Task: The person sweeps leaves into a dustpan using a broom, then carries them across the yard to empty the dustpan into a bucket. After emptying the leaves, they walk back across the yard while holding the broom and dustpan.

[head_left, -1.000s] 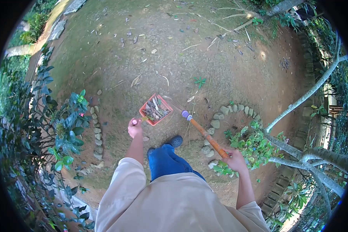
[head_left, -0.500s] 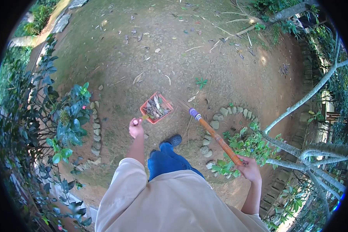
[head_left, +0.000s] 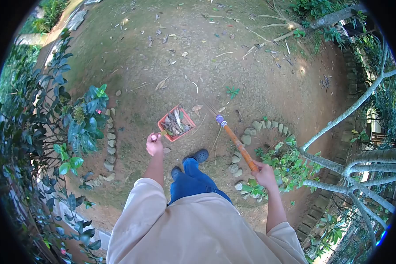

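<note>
My left hand (head_left: 153, 144) is closed around the handle of an orange dustpan (head_left: 175, 138), a box-like tray on the ground. A short yellowish part shows between the fist and the rim. Dry leaves (head_left: 176, 123) fill much of its inside. My right hand (head_left: 264, 174) grips the lower end of a stick broom's brown handle (head_left: 242, 148), which slants away to the upper left. Purple and white binding (head_left: 221, 121) wraps its neck. The thin bristles (head_left: 211, 108) are blurred and hard to see against the soil, just right of a brown leaf (head_left: 197, 108) beside the dustpan.
Stone edging (head_left: 111, 143) curves along a bush (head_left: 81, 125) on the left. More stones (head_left: 251, 131) ring a leafy plant (head_left: 281, 163) on the right. Pale branches (head_left: 356, 103) reach in from the right. Loose leaves (head_left: 162, 83) are scattered ahead. My shoes (head_left: 201, 155) stand near the dustpan.
My right hand has moved up and left, bringing the broom handle with it. A brown leaf now shows clearly beside the dustpan. My left hand and the dustpan stay nearly where they were.
</note>
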Available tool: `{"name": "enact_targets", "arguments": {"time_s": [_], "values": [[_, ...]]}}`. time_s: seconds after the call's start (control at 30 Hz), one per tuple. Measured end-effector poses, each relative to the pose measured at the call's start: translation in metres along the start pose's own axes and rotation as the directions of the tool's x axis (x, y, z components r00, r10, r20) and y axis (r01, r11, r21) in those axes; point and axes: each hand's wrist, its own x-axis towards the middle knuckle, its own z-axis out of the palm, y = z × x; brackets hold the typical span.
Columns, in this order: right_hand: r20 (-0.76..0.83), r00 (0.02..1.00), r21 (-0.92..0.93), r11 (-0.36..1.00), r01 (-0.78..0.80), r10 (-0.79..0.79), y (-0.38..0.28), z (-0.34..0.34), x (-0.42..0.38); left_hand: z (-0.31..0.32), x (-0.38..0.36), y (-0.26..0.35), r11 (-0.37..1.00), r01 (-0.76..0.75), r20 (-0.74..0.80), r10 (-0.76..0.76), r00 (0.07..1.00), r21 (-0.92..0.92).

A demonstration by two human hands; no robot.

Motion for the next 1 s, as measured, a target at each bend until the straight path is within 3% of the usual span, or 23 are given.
{"name": "enact_targets", "arguments": {"time_s": [0.1,0.17,0.57,0.77,0.97,1.0], "values": [[0.108,0.994,-0.039,0.999,-0.002,0.006,-0.014,0.008,-0.009,-0.006,-0.005,-0.002,1.000,0.008,-0.014,-0.008,1.000,0.001],[0.204,0.969,0.081,0.984,-0.156,0.137,-0.038,-0.016,-0.035,-0.003,-0.003,-0.012,0.999,-0.001,0.001,0.001,1.000,-0.043],[0.148,0.976,0.160,0.970,-0.181,0.158,-0.047,-0.039,-0.143,-0.043,-0.010,-0.044,0.984,-0.066,-0.014,0.065,0.998,-0.165],[0.091,0.990,0.214,0.969,-0.122,0.104,-0.030,-0.016,-0.161,-0.098,-0.012,-0.071,0.968,-0.085,-0.087,0.066,0.994,-0.238],[0.062,0.995,0.174,0.981,-0.089,0.079,-0.032,0.016,-0.163,-0.171,-0.028,-0.105,0.979,-0.105,-0.173,0.074,0.982,-0.177],[0.050,0.999,0.162,0.986,-0.024,0.017,-0.023,0.026,-0.160,-0.181,-0.030,-0.116,0.979,-0.110,-0.191,0.076,0.979,-0.173]]}}
